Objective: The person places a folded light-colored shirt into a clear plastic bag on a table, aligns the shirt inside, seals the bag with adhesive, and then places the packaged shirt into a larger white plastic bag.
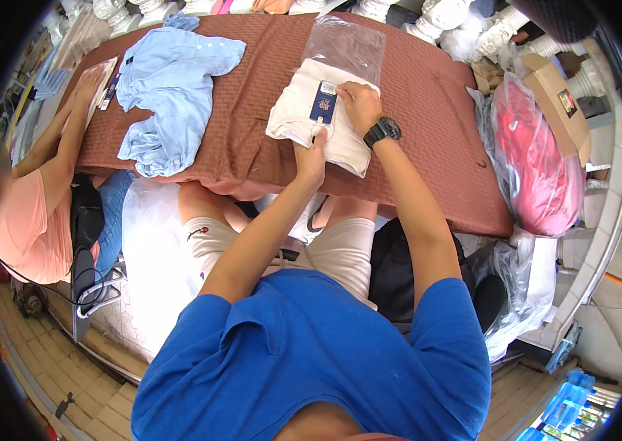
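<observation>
A folded cream garment [292,103] lies on the brown-covered table in front of me. On top of it rests a dark blue hang tag [322,107] with a white sticker at its far end and a thin string loop at its near end. My left hand [311,158] grips the garment's near edge, thumb on top beside the string; its other fingers are partly hidden. With bent fingers, my right hand [360,109], a black watch at its wrist, pinches the tag's far right corner. A clear plastic bag [346,45] extends from the garment's far side.
A light blue shirt [171,88] is spread on the brown tablecloth [429,117] to the left. Beyond it, a co-worker's hands [87,84] rest on another folded piece. At right stand a bagged red bundle [535,154] and a cardboard box [557,99]. White balusters [443,18] line the far side.
</observation>
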`<state>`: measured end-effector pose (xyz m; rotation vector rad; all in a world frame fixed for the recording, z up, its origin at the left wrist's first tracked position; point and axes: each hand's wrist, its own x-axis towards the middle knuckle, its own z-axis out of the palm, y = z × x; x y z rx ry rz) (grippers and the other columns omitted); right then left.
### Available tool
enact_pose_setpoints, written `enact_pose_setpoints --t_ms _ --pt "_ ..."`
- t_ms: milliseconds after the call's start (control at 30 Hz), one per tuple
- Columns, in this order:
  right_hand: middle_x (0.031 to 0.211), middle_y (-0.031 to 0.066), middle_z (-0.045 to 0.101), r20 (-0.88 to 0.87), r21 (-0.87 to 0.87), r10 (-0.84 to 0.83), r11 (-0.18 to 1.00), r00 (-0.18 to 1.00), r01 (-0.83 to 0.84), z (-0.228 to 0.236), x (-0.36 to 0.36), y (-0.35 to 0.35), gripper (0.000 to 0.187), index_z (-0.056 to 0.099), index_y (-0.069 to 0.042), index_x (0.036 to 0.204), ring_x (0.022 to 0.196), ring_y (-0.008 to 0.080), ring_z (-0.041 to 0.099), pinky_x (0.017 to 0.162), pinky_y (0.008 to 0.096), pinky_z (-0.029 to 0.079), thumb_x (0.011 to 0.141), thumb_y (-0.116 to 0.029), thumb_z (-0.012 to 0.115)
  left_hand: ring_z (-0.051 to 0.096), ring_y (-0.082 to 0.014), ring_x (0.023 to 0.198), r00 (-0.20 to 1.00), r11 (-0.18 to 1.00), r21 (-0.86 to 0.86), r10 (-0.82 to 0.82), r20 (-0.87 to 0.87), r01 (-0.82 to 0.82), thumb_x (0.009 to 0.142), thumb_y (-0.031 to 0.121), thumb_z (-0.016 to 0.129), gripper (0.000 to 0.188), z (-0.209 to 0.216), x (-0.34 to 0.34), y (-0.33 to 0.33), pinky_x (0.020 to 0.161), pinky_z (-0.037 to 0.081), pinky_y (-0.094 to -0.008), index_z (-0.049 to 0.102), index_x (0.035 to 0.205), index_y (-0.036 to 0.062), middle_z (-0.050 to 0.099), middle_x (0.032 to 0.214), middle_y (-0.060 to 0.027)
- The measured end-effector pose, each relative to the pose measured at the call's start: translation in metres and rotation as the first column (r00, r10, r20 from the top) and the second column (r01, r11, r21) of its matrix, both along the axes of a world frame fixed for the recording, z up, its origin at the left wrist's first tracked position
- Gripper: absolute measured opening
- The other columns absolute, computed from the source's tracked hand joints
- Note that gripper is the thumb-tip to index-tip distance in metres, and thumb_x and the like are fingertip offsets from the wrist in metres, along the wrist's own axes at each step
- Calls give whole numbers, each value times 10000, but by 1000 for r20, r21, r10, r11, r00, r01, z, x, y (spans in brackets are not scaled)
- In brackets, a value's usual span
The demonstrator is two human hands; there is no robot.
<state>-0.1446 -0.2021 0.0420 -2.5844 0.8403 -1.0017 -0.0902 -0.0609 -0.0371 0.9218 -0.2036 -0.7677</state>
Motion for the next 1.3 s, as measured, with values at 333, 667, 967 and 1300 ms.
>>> enact_pose_setpoints --t_ms 333,667,967,1300 --pt "1176 126 706 -149 -279 -226 944 963 178 4 -14 21 174 730 -99 1062 1056 339 672 796 471 588 929 -166 638 474 -237 1358 1000 999 -37 12 -1 -12 940 -7 683 731 15 -2 -16 1142 371 -339 273 1544 -52 438 1533 -156" --pt "1079 195 660 -384 -176 -316 948 868 267 16 -46 18 159 714 12 900 965 390 688 758 456 622 893 -25 559 436 -248 1404 998 996 -77 40 -53 -44 945 -41 645 756 15 1 -22 1180 329 -347 220 1570 -39 392 1567 -156" --pt "1065 215 653 -345 -210 -265 957 901 201 31 -51 20 147 701 25 943 967 396 682 759 456 613 882 -6 571 417 -250 1418 999 997 -66 32 -33 -35 949 -52 624 789 28 0 -31 1186 310 -346 169 1593 -12 367 1579 -163" --pt "1177 153 613 -328 -271 -159 960 931 69 31 -30 30 410 648 -94 1239 1092 373 605 877 480 530 830 -101 669 419 -249 1413 998 999 17 -44 43 43 953 -6 651 792 18 0 -30 1177 320 -343 171 1582 -31 374 1570 -166"
